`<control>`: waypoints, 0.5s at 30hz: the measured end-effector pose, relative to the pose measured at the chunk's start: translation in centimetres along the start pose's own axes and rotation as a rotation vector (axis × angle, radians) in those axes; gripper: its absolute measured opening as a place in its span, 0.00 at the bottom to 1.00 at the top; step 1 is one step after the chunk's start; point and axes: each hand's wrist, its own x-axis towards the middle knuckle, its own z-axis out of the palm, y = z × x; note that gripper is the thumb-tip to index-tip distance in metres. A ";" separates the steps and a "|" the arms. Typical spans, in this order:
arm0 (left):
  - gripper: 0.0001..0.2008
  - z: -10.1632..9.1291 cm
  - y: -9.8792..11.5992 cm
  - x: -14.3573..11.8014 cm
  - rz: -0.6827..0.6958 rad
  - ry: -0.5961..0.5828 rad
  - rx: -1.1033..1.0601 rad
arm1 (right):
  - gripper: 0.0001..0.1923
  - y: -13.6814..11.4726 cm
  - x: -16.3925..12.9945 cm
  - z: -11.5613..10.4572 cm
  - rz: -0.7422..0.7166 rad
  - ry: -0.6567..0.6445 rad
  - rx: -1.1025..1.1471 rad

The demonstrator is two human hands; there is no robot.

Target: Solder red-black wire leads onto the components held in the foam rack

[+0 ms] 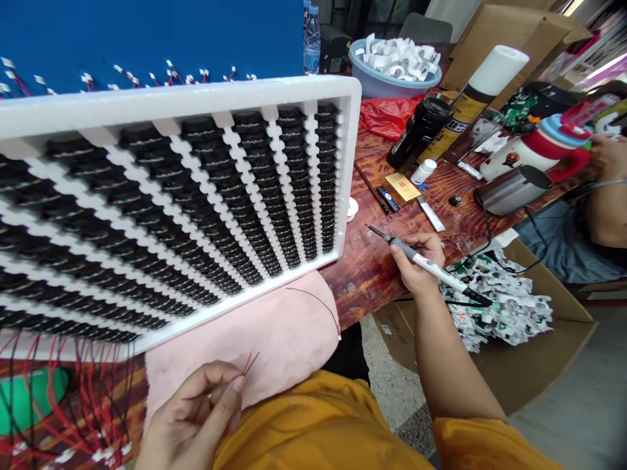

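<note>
A thin red and black wire pair [251, 363] is pinched between the thumb and fingertips of the left hand [196, 418], low over a pink cloth [284, 326]. A soldering iron [426, 263] is gripped pen-like in the right hand [416, 261], its tip held over the wooden table [372, 274], just beside a white foam tray [196, 98] filled with rows of black discs [255, 189].

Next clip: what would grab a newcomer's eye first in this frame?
The big white foam tray packed with rows of black round parts fills the left half, propped at a tilt on the wooden table. Below it, the left hand pinches thin red and black wires over a pink cloth. At centre right, the right hand holds a soldering iron, tip pointing toward the tray.
</note>
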 end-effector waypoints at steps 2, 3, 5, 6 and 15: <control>0.19 0.1 0.2 0.0 -0.010 0.026 -0.004 | 0.17 0.0 0.0 0.0 0.004 -0.005 -0.007; 0.19 0.2 0.3 0.0 -0.019 0.036 -0.002 | 0.17 0.1 0.1 0.1 0.008 -0.008 -0.012; 0.20 0.3 0.4 -0.1 -0.027 0.042 0.002 | 0.17 0.1 0.1 0.0 0.017 -0.013 -0.021; 0.20 0.3 0.5 -0.2 -0.025 0.041 0.003 | 0.18 0.0 0.1 0.0 0.021 -0.015 -0.026; 0.18 0.2 0.0 0.1 -0.004 -0.019 0.024 | 0.19 0.4 0.3 0.3 0.033 -0.021 -0.129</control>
